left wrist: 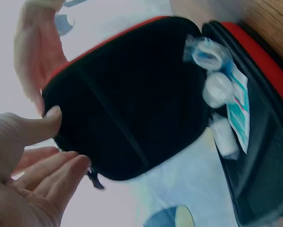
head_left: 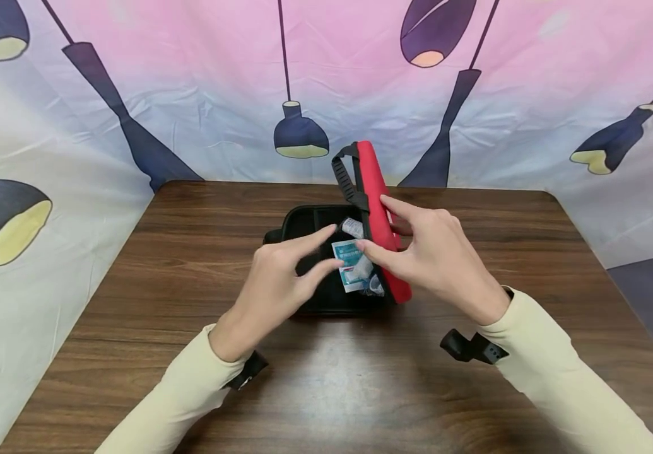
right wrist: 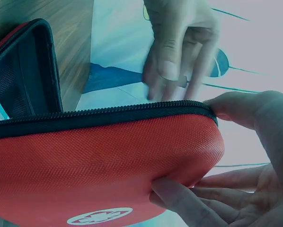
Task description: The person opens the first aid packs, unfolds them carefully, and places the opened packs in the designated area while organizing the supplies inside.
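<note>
A zippered case with a red shell and black lining stands open on the table, its lid (head_left: pixel 374 189) swung up to the right. My right hand (head_left: pixel 440 252) holds the lid's edge between thumb and fingers. Close to that edge is my left hand (head_left: pixel 272 277), thumb and fingers spread apart with nothing between them. Inside the base (head_left: pixel 311 217) lie a teal-and-white packet (head_left: pixel 347 253) and several small items in clear wrapping, among them a white roll (left wrist: pixel 218 90). The right wrist view shows a white emblem (right wrist: pixel 100 216) on the shell.
A black webbing handle (head_left: pixel 342 176) sticks out from the lid's edge. The case rests toward the back of a brown wooden table (head_left: pixel 190 252). Behind the table hangs a cloth (head_left: pixel 218 82) printed with lamps.
</note>
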`<state>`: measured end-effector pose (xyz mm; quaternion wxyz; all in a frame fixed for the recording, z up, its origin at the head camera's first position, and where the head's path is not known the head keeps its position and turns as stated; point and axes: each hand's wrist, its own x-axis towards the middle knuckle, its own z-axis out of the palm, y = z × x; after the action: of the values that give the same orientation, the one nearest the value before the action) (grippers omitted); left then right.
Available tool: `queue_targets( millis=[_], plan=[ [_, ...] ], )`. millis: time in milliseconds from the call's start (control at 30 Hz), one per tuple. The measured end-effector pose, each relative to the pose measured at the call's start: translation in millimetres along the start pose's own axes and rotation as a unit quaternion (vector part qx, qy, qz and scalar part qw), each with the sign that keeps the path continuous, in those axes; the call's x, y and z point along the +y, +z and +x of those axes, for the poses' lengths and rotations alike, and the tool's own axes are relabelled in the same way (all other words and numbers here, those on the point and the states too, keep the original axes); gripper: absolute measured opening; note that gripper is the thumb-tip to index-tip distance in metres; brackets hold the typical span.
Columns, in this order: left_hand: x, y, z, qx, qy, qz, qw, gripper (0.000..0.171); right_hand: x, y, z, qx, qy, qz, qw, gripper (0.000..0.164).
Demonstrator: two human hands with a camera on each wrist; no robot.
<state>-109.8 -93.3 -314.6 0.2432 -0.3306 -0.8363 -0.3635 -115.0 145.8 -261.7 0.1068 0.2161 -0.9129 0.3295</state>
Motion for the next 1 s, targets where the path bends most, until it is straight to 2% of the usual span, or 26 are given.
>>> queue_targets(
  millis=[100, 200, 333, 433, 500, 633, 767, 833, 1000],
  plan=[
    [-8.8, -7.9, -8.4, 0.001, -0.059, 0.020, 0.9980, 0.037, 4.3, -4.7, -3.7, 0.004, 0.013, 0.032, 0.999, 0.072],
    [-20.4, -15.5, -18.5, -0.025, -0.124, 0.049, 0.9907, 0.030, 8.6, -9.7, -6.8, 0.011, 0.020, 0.056, 0.998, 0.068],
    [-39.8, -23.6, -33.1, -0.087, -0.208, 0.092, 0.9698, 0.029, 14.4, -15.9, -10.6, 0.015, 0.035, 0.093, 0.995, 0.064],
    [-55.1, -26.8, -42.2, -0.132, -0.260, 0.100, 0.9512, 0.032, 18.6, -19.7, -13.3, 0.019, 0.051, 0.117, 0.992, 0.061],
    [-64.5, -28.0, -47.0, -0.156, -0.288, 0.093, 0.9404, 0.033, 21.1, -22.0, -15.4, 0.025, 0.062, 0.127, 0.990, 0.060],
    [-79.7, -27.9, -53.3, -0.188, -0.322, 0.060, 0.9258, 0.038, 27.3, -27.1, -20.2, 0.044, 0.080, 0.141, 0.986, 0.055],
    [-91.7, -26.3, -57.3, -0.201, -0.351, -0.002, 0.9145, 0.041, 37.4, -30.3, -23.9, 0.064, 0.084, 0.158, 0.982, 0.051],
    [-97.1, -25.1, -58.2, -0.201, -0.371, -0.036, 0.9057, 0.043, 44.7, -31.4, -26.0, 0.071, 0.085, 0.164, 0.980, 0.050],
    [-107.7, -21.2, -58.7, -0.196, -0.432, -0.104, 0.8742, 0.050, 64.2, -31.6, -30.5, 0.080, 0.110, 0.180, 0.974, 0.048]
  ],
)
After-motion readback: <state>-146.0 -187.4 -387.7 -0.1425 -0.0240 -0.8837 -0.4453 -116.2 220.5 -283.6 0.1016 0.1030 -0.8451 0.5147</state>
